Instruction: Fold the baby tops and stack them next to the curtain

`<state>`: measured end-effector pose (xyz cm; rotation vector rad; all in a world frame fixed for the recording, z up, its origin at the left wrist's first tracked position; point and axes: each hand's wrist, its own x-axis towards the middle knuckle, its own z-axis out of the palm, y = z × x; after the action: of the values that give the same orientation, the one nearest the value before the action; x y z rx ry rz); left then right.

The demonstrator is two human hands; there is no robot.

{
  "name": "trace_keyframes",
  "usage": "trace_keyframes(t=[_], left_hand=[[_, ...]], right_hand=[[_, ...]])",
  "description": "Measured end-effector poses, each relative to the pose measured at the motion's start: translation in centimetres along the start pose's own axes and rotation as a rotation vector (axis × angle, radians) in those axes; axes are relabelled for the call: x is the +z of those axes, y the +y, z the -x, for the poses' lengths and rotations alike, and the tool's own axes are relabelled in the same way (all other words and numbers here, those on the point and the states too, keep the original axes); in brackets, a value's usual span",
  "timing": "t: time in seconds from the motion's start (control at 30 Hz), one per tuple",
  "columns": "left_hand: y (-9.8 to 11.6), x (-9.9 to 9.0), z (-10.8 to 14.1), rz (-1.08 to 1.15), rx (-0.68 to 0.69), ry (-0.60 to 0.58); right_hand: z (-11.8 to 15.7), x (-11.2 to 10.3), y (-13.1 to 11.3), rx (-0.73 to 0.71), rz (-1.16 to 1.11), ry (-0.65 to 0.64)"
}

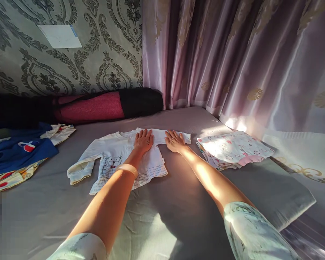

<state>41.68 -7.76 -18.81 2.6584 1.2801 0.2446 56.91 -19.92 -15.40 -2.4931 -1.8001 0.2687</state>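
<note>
A white shirt [124,159] lies spread on the grey bed [178,202]. The left hand [143,140] presses flat on the shirt's chest, fingers together. The right hand [174,141], also flat and open, rests on its right sleeve, apparently folded inward. Right of the shirt sits a folded pile [233,150]; left of it, loose clothes [18,155].

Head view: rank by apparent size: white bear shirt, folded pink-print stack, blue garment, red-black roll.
1. red-black roll
2. white bear shirt, under both hands
3. blue garment and folded pink-print stack: look alike; the blue one is partly covered, so unranked.
</note>
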Motion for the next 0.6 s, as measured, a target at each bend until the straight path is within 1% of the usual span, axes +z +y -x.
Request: trace_keyframes(t=[0.17, 0.27, 0.37, 0.43, 0.5, 0.57, 0.6], left_hand=[[-0.1, 0.1, 0.0, 0.013, 0.001, 0.005], [-0.1, 0.2, 0.0, 0.017, -0.005, -0.004], [0.1, 0.0, -0.3, 0.032, 0.006, -0.015], [0.0, -0.6, -0.4, 0.076, 0.009, -0.058], [-0.7, -1.6, -0.3, 0.153, 0.008, -0.098], [-2.2, -2.8, 0.4, 0.226, 0.020, -0.079], [-3.2, -3.4, 1.0, 0.250, 0.031, -0.031]], right_hand=[[0.1, -0.2, 2.0, 0.061, 0.053, -0.026], [0.1, -0.1, 3.2, 0.104, 0.051, 0.005], [0.0, 0.1, 4.1, 0.112, 0.060, 0.037], [0.0, 0.0, 4.3, 0.117, 0.062, 0.030], [-0.2, -0.5, 4.2, 0.127, 0.067, 0.003], [-0.6, -1.1, 3.5, 0.142, 0.099, -0.011], [-0.8, -1.3, 2.9, 0.143, 0.120, 0.003]])
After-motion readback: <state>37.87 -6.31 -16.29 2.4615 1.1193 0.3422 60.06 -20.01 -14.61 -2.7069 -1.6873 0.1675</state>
